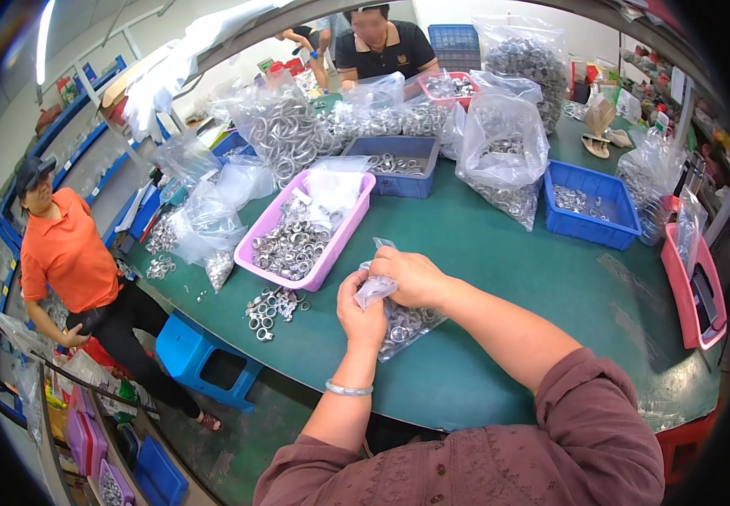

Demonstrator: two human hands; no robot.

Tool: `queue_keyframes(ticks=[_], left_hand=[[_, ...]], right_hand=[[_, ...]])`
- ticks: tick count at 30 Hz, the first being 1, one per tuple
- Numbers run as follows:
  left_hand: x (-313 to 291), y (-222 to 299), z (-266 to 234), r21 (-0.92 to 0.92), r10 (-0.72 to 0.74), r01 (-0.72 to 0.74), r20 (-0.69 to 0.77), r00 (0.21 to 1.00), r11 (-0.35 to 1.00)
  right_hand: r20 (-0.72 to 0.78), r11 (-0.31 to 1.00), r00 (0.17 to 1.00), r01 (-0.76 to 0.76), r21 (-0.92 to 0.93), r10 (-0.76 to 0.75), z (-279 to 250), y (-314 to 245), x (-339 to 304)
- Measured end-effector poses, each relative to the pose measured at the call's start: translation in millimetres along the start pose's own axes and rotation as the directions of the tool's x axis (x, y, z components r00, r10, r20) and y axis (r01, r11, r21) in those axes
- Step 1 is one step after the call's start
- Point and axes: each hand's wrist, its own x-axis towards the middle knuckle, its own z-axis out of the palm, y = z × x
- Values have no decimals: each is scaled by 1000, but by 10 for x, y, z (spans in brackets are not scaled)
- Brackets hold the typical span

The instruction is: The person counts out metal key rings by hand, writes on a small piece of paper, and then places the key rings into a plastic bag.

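Note:
In front of me on the green table lies a clear plastic bag (409, 327) with silver metal rings inside. My left hand (360, 307) is closed on the gathered plastic at the bag's mouth. Beside it, my right hand (411, 277) pinches the same plastic with bent fingers; the exact fingertip contact is partly hidden. A pink-purple tray (350, 239) of loose metal rings and clear bags stands just beyond my left hand. A small heap of loose rings (271, 310) sits on the table to the left of that hand.
Blue bins (415, 187) (594, 234) of metal parts stand farther back, among large bags of rings (500, 160). A pink basket (673, 291) holds a dark phone-like object at the right edge. One person (70, 249) stands left near a blue stool (188, 350); another (386, 51) sits across.

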Motion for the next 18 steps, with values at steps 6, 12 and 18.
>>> queue_keyframes(ticks=[6,12,18], left_hand=[[-6,-20,-1,-18,-9,9,16,1000,1000],[3,-18,-12,48,40,-41,24,999,998],[1,-21,-10,69,62,-63,18,998,996]], right_hand=[[-129,999,991,20,32,-16,106,62,-52],[-205,997,977,65,49,-53,179,122,-59],[-276,993,955,119,25,-108,220,158,-59]])
